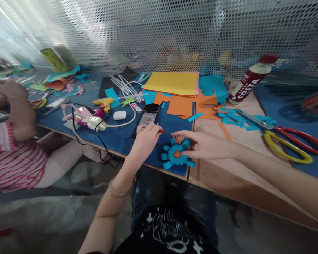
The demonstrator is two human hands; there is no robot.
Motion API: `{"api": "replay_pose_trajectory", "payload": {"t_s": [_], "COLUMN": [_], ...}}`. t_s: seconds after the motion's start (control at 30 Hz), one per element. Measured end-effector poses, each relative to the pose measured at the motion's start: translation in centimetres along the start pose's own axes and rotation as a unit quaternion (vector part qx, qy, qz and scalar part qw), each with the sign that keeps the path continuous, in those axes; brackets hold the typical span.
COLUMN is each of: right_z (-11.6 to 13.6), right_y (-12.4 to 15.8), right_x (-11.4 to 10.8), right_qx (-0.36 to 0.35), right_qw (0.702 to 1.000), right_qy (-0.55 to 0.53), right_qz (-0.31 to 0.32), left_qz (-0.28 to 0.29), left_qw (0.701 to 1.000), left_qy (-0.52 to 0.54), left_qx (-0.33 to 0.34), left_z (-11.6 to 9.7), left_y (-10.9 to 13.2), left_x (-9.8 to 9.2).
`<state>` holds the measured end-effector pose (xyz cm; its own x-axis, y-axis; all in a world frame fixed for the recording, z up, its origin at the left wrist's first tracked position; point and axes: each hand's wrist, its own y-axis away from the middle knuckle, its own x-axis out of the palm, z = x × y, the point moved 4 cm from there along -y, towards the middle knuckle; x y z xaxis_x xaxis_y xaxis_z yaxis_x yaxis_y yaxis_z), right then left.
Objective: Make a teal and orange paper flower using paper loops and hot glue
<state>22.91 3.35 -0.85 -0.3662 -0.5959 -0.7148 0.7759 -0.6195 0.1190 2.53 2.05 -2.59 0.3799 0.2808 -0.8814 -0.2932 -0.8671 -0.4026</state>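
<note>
A blue paper flower (171,160) with looped petals and an orange centre lies near the table's front edge. My right hand (205,144) reaches over it from the right, its thumb on the petals and its index finger by a small orange paper tuft (177,138) at the flower's top. To the left, my left hand (146,141) pinches a small red-orange strip (163,131), its fingers closed just above and beside the flower. Beyond the left hand lies a phone (147,119) with its screen lit, partly covered by that hand.
Large scissors (270,127) with red and yellow handles lie at right among blue paper scraps (230,118). A Costa bottle (250,82) stands behind. Yellow sheets (172,83), orange paper (180,106), a glue gun (104,103) and a power strip (92,121) occupy the table. Another person (16,151) sits left.
</note>
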Motion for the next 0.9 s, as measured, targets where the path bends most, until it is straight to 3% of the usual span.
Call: {"api": "replay_pose_trajectory", "payload": {"t_s": [0.13,0.27,0.33,0.43,0.53,0.77,0.9], "right_z": [0.9,2.2,2.4,2.0,1.2,0.7,1.0], "right_y": [0.8,2.3,3.0,3.7,3.4,2.2,2.3], "right_x": [0.0,0.0,0.6,2.1,3.4,4.3,4.5], "right_qx": [-0.013,-0.057,-0.086,-0.112,-0.086,-0.065,-0.059], "right_qw": [0.992,0.953,0.936,0.925,0.932,0.946,0.941], "right_qy": [0.114,0.255,0.284,0.309,0.300,0.274,0.278], "right_qz": [-0.047,-0.152,-0.187,-0.193,-0.182,-0.160,-0.184], "left_qz": [-0.034,-0.090,-0.091,-0.049,-0.014,0.001,0.023], "left_qw": [0.996,0.974,0.965,0.952,0.934,0.905,0.855], "left_qy": [0.081,0.208,0.246,0.296,0.343,0.402,0.487], "left_qx": [0.004,0.018,-0.004,-0.064,-0.100,-0.139,-0.177], "left_z": [-0.2,-1.1,-1.6,-2.1,-2.4,-2.2,-2.1], "left_y": [0.9,3.0,4.3,6.2,7.1,7.6,8.1], "left_x": [-1.2,-2.8,-3.5,-3.8,-3.9,-3.1,-2.7]}}
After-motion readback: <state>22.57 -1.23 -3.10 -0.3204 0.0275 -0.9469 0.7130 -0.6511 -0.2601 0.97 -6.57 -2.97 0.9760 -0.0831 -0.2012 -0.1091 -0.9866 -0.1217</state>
